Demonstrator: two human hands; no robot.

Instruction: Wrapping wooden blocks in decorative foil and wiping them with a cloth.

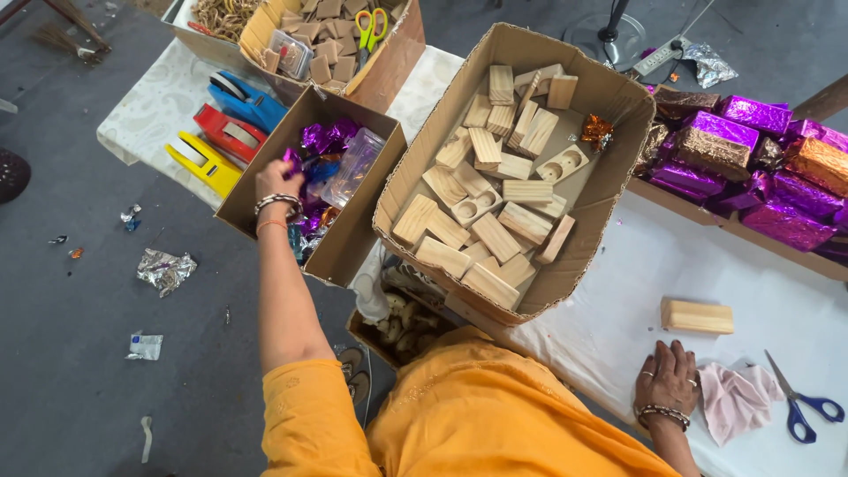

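Overhead view of a person in an orange garment at a white-covered table (671, 265). The left hand (276, 181), bangles at the wrist, reaches into a small cardboard box (353, 234) and touches the purple foil wrappers (324, 137) heaped inside; whether the fingers are clenched on a wrapper cannot be told, as they are partly buried in the foil; a clear plastic container (353, 166) lies in the same box, just beside the hand. The right hand (667, 378) rests flat and released on the table, fingers spread, holding nothing; a single wooden block (697, 315) lies just beyond its fingertips, apart from them; a pale pink cloth (733, 399) lies just beside the hand, and blue-handled scissors (799, 408) next to the cloth. Between the two hands stands a large cardboard box (601, 190) filled with wooden blocks (495, 216) — some bored with round holes. At right, foil-wrapped parcels (760, 163) in purple and gold are stacked along the table's far edge; at left, three tape dispensers (225, 128) — blue, red, yellow — lie on a patterned cloth beside the small box.
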